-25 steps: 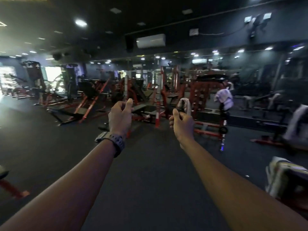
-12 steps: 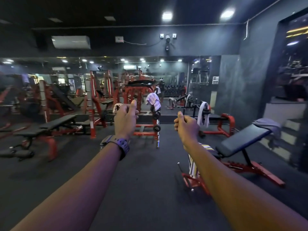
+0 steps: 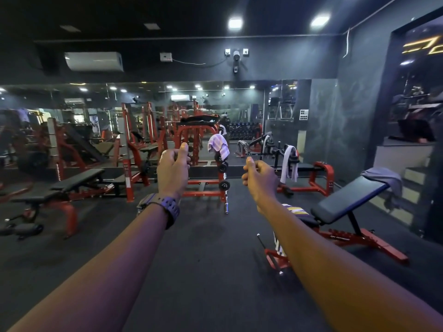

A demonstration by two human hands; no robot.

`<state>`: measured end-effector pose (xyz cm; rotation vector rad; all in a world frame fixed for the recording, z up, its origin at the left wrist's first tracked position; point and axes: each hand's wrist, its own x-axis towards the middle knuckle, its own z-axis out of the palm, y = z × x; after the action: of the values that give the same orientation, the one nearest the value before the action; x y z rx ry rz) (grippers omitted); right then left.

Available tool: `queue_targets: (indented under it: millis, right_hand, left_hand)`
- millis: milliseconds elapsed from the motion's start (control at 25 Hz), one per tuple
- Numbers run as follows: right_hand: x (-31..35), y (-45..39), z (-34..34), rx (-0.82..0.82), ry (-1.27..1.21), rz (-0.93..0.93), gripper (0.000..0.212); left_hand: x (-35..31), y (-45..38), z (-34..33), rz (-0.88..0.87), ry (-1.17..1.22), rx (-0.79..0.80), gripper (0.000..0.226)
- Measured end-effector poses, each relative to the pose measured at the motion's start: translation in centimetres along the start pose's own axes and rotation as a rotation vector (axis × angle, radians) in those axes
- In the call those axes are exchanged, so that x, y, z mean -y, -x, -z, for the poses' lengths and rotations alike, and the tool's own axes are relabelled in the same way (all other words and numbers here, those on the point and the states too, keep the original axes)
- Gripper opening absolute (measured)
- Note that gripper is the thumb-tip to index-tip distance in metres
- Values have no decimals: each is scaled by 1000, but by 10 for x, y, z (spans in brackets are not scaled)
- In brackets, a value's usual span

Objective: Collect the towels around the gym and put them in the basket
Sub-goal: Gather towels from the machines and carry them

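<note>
Two bare forearms are reaching forward over a dark rubber gym floor [image 3: 211,271]. The left hand [image 3: 173,170], above a purple wristwatch [image 3: 165,208], is curling its fingers into a loose fist holding nothing, thumb up. The right hand [image 3: 260,177] is doing the same. A white and lilac checked towel [image 3: 218,146] is hanging on a red weight rack [image 3: 203,164] ahead. A white towel [image 3: 288,167] is draping over a red machine [image 3: 316,176] to the right. A grey towel [image 3: 386,179] is lying over the raised end of a black padded incline bench [image 3: 345,202], and a striped towel [image 3: 296,210] is lying at its seat, partly hidden behind the right forearm.
</note>
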<state>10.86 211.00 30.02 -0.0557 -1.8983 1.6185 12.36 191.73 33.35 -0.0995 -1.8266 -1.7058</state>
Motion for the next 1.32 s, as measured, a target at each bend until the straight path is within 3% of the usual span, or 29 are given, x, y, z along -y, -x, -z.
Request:
queue_targets:
  millis: [240, 520, 1000, 1320]
  right_hand:
    - [3, -20, -55, 32, 2, -1, 40]
    - [-41, -115, -124, 74, -29, 39, 32]
    - [-137, -350, -268, 102, 9, 23, 36]
    - [-216, -514, -404, 33, 40, -1, 38]
  left_hand:
    - [21, -41, 1, -25, 29, 96, 39]
    - [78, -128, -61, -44, 3, 130, 31]
    - [208, -366, -158, -3, -6, 31, 43]
    - [322, -575, -214, -40, -25, 81, 37]
